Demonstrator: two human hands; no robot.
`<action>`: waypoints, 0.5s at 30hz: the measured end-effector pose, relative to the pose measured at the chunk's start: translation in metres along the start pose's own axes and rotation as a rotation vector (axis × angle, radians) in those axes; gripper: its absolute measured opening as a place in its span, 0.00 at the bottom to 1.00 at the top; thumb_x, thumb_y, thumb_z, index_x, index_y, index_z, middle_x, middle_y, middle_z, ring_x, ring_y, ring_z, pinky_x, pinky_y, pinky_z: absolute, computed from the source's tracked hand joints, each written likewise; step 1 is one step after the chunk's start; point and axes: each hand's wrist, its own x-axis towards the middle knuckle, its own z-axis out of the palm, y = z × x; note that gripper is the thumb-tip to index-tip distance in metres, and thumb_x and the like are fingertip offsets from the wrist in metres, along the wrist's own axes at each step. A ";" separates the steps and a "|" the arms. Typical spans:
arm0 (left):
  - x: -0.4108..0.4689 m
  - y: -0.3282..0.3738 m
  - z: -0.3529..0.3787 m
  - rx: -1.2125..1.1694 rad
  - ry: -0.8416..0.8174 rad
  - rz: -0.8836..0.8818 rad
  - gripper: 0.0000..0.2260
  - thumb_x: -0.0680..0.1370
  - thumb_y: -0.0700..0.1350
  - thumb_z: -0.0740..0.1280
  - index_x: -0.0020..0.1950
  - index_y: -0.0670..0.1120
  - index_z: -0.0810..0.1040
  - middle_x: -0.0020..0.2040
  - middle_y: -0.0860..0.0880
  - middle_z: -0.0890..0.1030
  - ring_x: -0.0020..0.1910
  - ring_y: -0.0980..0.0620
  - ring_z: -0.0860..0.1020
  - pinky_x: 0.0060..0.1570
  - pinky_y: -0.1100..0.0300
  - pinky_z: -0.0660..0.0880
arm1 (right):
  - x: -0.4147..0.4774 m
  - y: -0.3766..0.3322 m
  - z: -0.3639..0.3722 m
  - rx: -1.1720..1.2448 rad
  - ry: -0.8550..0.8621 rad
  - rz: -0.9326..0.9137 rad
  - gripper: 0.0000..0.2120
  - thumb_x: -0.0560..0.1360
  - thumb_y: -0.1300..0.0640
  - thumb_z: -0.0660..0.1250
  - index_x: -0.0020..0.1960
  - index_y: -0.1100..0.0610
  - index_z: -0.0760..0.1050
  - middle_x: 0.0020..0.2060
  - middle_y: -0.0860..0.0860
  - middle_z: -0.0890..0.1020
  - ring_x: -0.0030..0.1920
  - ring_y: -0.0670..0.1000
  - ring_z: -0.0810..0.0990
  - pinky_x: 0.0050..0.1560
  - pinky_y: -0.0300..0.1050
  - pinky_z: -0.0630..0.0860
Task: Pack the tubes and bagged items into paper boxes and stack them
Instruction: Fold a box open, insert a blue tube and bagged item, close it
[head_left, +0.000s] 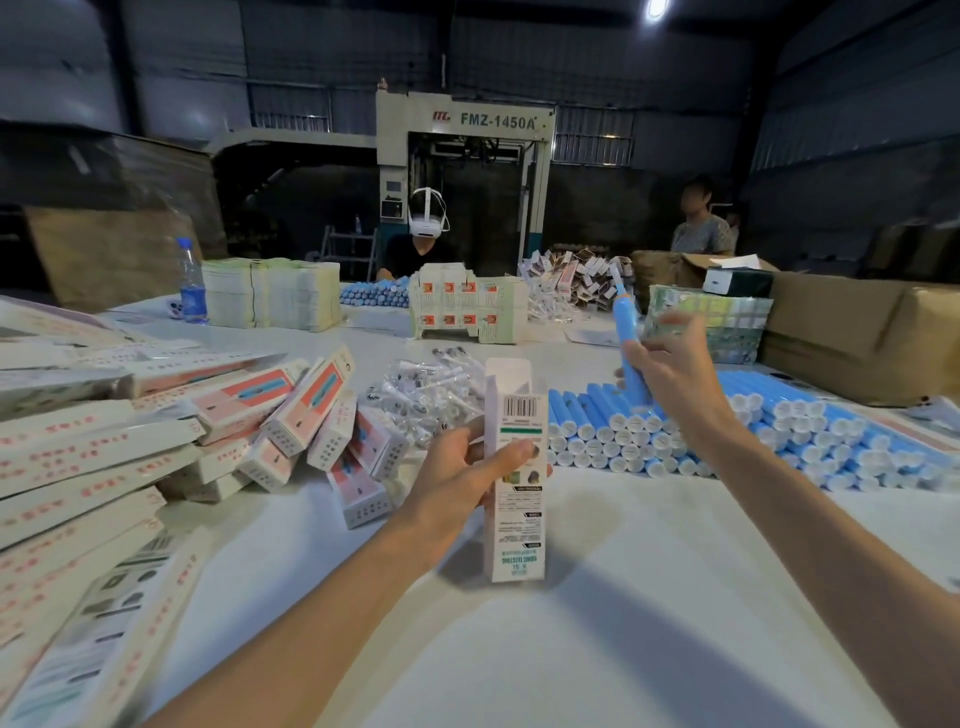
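My left hand (457, 478) grips the paper box (519, 535) round its middle, thumb across the printed face. The box stands upright with its top flap open. Whether its base touches the surface (571, 665) I cannot tell. My right hand (675, 369) is curled round a blue tube (625, 322), holding it nearly upright, above and to the right of the box mouth and apart from it.

The mouth looks narrow, so I judge the tube could catch on the rim or the raised flap if I bring it in tilted, and bend the card. Squeezing too hard with the left hand would pinch the opening shut. A loose hold on the smooth tube could let it slip.

The stacked tubes (727, 431) lie just below my right wrist, so a low sweep could set them rolling. The bagged items (431, 389) sit behind the box, and the packed boxes (311, 415) are heaped loosely to the left, where a nudge might topple them.
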 end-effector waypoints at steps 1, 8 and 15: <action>-0.001 0.000 0.001 0.009 -0.002 -0.003 0.16 0.79 0.43 0.77 0.66 0.47 0.82 0.58 0.42 0.88 0.57 0.41 0.87 0.52 0.48 0.84 | -0.014 -0.011 0.002 0.244 -0.060 0.008 0.11 0.83 0.61 0.68 0.60 0.52 0.68 0.66 0.60 0.76 0.47 0.55 0.89 0.45 0.50 0.86; -0.005 0.007 0.000 0.076 -0.015 0.009 0.21 0.75 0.51 0.79 0.67 0.49 0.81 0.59 0.43 0.88 0.58 0.40 0.87 0.64 0.36 0.80 | -0.051 -0.054 0.023 0.776 -0.200 -0.065 0.36 0.81 0.69 0.68 0.76 0.43 0.54 0.67 0.65 0.74 0.60 0.63 0.85 0.59 0.61 0.83; -0.005 0.010 0.002 0.131 -0.079 0.044 0.18 0.75 0.56 0.81 0.63 0.57 0.84 0.60 0.44 0.87 0.58 0.40 0.87 0.63 0.34 0.80 | -0.052 -0.051 0.041 0.548 -0.250 -0.099 0.33 0.81 0.65 0.69 0.75 0.43 0.56 0.63 0.62 0.76 0.58 0.60 0.86 0.60 0.59 0.84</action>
